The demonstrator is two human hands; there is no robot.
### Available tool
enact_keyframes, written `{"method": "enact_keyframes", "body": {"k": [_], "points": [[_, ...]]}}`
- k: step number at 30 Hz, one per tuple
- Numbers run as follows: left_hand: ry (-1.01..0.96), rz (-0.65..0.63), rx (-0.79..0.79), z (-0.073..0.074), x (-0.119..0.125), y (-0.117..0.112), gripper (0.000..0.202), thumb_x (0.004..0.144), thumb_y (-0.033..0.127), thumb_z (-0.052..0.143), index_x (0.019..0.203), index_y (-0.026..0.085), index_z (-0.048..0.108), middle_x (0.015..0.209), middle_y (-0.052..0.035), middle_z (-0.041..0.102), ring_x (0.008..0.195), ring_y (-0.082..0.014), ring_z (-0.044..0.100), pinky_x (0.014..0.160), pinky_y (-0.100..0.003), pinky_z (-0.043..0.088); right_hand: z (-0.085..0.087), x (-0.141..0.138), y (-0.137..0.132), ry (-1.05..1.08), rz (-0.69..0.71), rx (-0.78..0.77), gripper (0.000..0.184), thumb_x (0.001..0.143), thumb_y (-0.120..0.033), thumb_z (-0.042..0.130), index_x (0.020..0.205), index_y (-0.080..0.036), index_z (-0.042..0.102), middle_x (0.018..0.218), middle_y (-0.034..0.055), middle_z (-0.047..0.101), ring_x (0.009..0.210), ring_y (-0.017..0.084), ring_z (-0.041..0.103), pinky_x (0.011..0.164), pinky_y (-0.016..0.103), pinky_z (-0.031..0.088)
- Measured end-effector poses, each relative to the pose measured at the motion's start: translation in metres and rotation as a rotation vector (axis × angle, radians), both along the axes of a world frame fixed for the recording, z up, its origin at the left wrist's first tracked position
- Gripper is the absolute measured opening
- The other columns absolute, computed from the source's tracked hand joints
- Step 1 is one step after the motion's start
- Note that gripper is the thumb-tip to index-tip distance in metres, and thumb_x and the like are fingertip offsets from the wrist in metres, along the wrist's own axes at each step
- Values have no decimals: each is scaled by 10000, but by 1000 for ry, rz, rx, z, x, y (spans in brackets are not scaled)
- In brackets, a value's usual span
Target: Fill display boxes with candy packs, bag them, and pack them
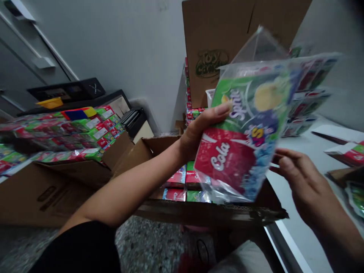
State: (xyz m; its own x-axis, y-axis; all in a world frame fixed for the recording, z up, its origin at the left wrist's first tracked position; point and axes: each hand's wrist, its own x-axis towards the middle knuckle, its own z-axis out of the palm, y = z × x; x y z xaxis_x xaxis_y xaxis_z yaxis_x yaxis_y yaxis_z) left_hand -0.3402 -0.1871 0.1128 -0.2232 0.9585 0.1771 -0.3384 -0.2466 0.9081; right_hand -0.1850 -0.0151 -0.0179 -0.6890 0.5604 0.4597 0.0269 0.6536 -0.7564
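My left hand [206, 125] is closed on a flat, plastic-wrapped pack [230, 159] printed "Cola" in red and "Spin"-like lettering on green, with blue along one side. Its thumb presses on the printed front, and the clear wrap sticks up loosely at the top. The pack is tilted above an open cardboard box [199, 214], where similar red and green packs [174, 194] lie in rows. Close to the pack's lower right edge is my right hand [304, 185], its fingers loosely bent and apart. Whether its fingertips touch the wrap is unclear.
On the left, stacked packs [85, 131] rise behind another open carton [57, 193]. A tall cardboard box [204, 38] stands at the back wall. More wrapped packs [304, 106] are piled on the white table [295, 227] at right. Speckled floor [148, 246] shows below.
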Motion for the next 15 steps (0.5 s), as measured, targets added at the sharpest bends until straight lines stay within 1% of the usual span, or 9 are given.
{"method": "enact_keyframes", "body": {"k": [2,3,5,6,8,10,11,13,15], "points": [[71,9,-191,-19,-28,-7,621,770,411,620,1327,182,472,1215,-79,663,1127,-306,629,941,-436,532,-7,5,-11,-116,26,-80,384,911,-504,515,1233,-295,530,1210,76,636,1031,254,639,710,338,553],[123,1,-284,-31,-42,-10,733,729,401,674,1383,201,411,1254,-93,641,1121,-309,631,937,-441,529,-11,8,-16,-155,31,-60,407,884,-523,542,1216,-288,540,1215,80,626,1048,269,622,741,363,548],[264,-48,-505,-58,-69,-13,902,689,366,738,1462,244,289,1341,-103,581,1140,-309,617,952,-446,509,-17,11,-23,-173,27,83,409,877,-525,532,1182,-254,561,1201,94,615,1089,290,581,843,426,514],[355,-99,-629,-72,-79,-13,949,677,366,758,1479,255,263,1382,-101,544,1171,-315,595,973,-449,491,-20,11,-26,-160,26,155,394,884,-507,521,1166,-236,568,1192,100,613,1108,294,561,888,446,489],[535,-245,-845,-102,-93,-9,966,648,404,786,1474,269,303,1463,-77,461,1285,-339,492,1056,-455,413,-22,8,-28,-136,19,248,343,901,-450,509,1139,-212,575,1174,108,612,1120,287,542,930,455,457],[641,-386,-954,-131,-94,-1,933,628,467,788,1445,282,377,1526,-30,376,1405,-345,317,1144,-439,289,-22,5,-28,-130,17,289,295,911,-401,508,1115,-201,581,1150,110,618,1098,277,549,927,448,455],[648,-448,-965,-145,-91,4,919,627,495,778,1436,290,394,1541,-7,349,1437,-335,245,1167,-424,240,-21,4,-28,-131,20,305,277,911,-386,513,1101,-198,585,1143,111,619,1092,276,550,926,448,453],[599,-541,-955,-170,-80,13,923,633,537,750,1442,286,384,1539,3,354,1448,-317,224,1173,-409,225,-19,3,-27,-140,27,327,247,910,-363,520,1079,-196,590,1132,109,623,1084,273,550,920,445,455],[614,-596,-958,-192,-65,23,989,633,583,726,1476,263,318,1550,-29,330,1442,-317,246,1167,-419,238,-18,3,-27,-144,37,335,226,911,-350,526,1062,-196,595,1116,103,630,1080,267,550,909,435,461]]}}
